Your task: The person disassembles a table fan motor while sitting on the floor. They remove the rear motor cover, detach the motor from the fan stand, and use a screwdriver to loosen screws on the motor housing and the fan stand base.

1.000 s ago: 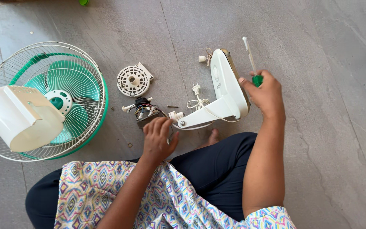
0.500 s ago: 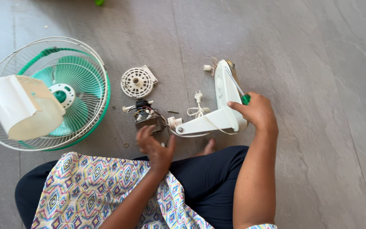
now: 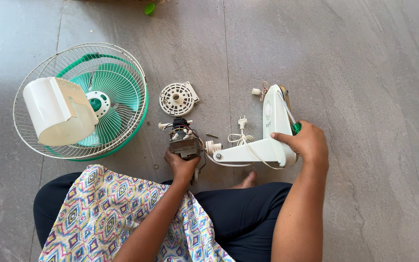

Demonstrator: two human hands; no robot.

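I sit on a grey floor with a taken-apart fan in front of me. My left hand (image 3: pixel 182 166) grips the bare fan motor (image 3: pixel 184 141) with its coloured wires. My right hand (image 3: pixel 307 144) holds a green-handled screwdriver (image 3: pixel 288 114) and rests on the elbow of the white L-shaped fan stand (image 3: pixel 260 145), which lies on its side. A white cord with a plug (image 3: pixel 242 123) trails from the stand.
At the left lies the wire grille (image 3: pixel 122 73) with the green blade (image 3: pixel 115 85) inside and a white motor cover (image 3: pixel 56 111) on top. A round white vented cap (image 3: pixel 177 99), a small screw (image 3: pixel 212 136) and a green lid (image 3: pixel 149 8) lie nearby.
My left hand has moved forward and closed on the motor. My right hand slid down the stand to its bend, still with the screwdriver.
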